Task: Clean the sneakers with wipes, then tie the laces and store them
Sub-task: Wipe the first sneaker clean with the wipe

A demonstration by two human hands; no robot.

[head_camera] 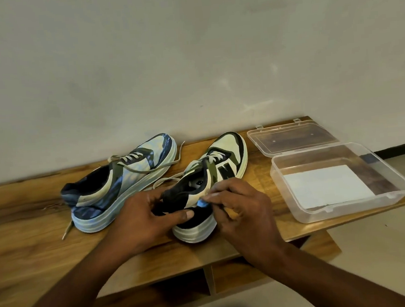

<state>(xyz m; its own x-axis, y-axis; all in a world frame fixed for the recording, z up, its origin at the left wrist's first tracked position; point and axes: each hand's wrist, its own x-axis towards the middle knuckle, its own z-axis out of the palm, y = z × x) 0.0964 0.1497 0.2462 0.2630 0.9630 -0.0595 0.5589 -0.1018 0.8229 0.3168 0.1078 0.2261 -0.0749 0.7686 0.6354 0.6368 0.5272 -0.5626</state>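
Two sneakers stand on a wooden bench (32,215) with their laces loose. The left sneaker (121,181) is blue and white and nobody touches it. The right sneaker (212,174) is cream, olive and black with a large N on its side. My left hand (148,215) grips its black heel collar, thumb across the back of the heel. My right hand (236,199) pinches a small pale blue wipe (202,204) against the outer side of the heel. Much of the wipe is hidden under my fingers.
An open clear plastic box (397,181) sits at the bench's right end, its lid (292,137) folded back toward the wall. White wipes (325,185) lie flat inside it. Below the bench top are open shelf compartments (230,279). A plain wall rises just behind.
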